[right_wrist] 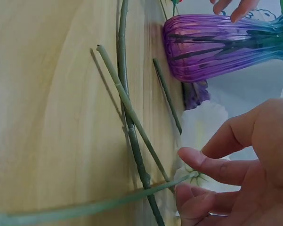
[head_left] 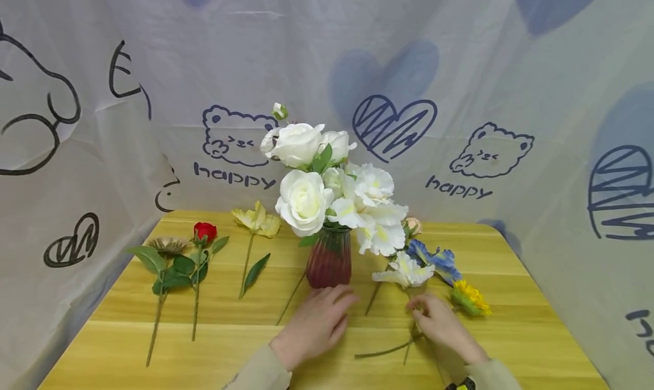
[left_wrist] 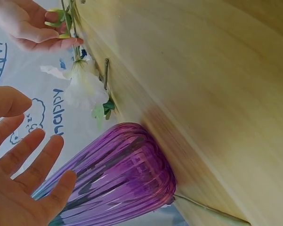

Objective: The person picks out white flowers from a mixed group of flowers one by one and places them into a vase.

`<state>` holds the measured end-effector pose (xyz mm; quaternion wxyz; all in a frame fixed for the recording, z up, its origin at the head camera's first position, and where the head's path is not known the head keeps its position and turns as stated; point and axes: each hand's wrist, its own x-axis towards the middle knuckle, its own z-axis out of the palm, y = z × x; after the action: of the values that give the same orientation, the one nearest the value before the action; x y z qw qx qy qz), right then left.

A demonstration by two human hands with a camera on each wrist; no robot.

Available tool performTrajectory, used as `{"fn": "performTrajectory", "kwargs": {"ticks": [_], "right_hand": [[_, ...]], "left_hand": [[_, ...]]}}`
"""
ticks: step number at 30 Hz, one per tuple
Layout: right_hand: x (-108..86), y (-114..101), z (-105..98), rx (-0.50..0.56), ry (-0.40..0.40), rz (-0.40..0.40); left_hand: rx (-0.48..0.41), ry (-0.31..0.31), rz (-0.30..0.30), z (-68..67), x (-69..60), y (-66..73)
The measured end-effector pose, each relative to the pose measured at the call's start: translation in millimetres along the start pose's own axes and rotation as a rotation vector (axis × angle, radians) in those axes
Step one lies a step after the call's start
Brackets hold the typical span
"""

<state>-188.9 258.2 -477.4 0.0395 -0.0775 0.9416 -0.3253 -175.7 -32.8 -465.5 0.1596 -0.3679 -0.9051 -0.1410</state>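
A ribbed, purple-tinted glass vase [head_left: 329, 262] stands upright, holding white roses [head_left: 304, 202] and ruffled white flowers [head_left: 380, 225]. My left hand [head_left: 319, 323] is just in front of its base. In the left wrist view its fingers [left_wrist: 42, 155] are spread and grip nothing; whether any touch the glass I cannot tell. To the right, my right hand [head_left: 441, 326] pinches the thin green stem [right_wrist: 108, 204] of a loose white flower [head_left: 406, 272], close below the bloom. Other stems [right_wrist: 136, 132] cross on the wood under that hand.
On the table [head_left: 245, 350] at left lie a red rose [head_left: 205, 232], a brownish flower [head_left: 168, 244] and a pale yellow flower [head_left: 258, 219]. A blue flower [head_left: 441, 263] and a yellow sunflower [head_left: 470, 298] lie at right. Printed sheeting [head_left: 306, 55] hangs behind and beside the table.
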Motion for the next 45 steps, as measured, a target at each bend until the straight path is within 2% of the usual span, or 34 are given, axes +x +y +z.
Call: {"fn": "performTrajectory", "kwargs": {"ticks": [4,10,13,17,22,27,31,36,42,45], "right_hand": [[4.6,5,-1,0.080,-0.059,0.026],[9.9,10,-1,0.244,-0.091,0.031],[11.1,9,0,0.377,-0.101,0.086],[13.4,8,0,0.592,-0.135,0.177],[15.8,10,-1,0.819,-0.241,0.221],[16.9,14,2,0.976,-0.313,0.262],[17.0,15,4,1.032,-0.312,0.280],[16.9,15,5,1.031,-0.305,0.301],[15.7,13,5,0.988,-0.281,0.281],[14.6,9,5,0.977,-0.241,0.271]], "left_hand": [[-0.022,-0.007,-0.009,0.8,-0.3,-0.9],[-0.057,-0.009,-0.025,1.9,-1.4,-3.5],[-0.094,0.008,-0.044,0.9,-2.0,-6.4],[-0.129,0.040,-0.101,-0.9,-2.3,-11.7],[-0.192,0.105,-0.180,0.4,-2.4,-19.4],[-0.236,0.260,-0.257,4.4,-1.2,-26.4],[-0.235,0.393,-0.344,6.2,1.1,-30.0],[-0.256,0.458,-0.421,4.8,1.1,-31.8],[-0.201,0.491,-0.398,3.6,-0.4,-32.8],[-0.165,0.500,-0.373,2.7,-1.3,-33.1]]}}
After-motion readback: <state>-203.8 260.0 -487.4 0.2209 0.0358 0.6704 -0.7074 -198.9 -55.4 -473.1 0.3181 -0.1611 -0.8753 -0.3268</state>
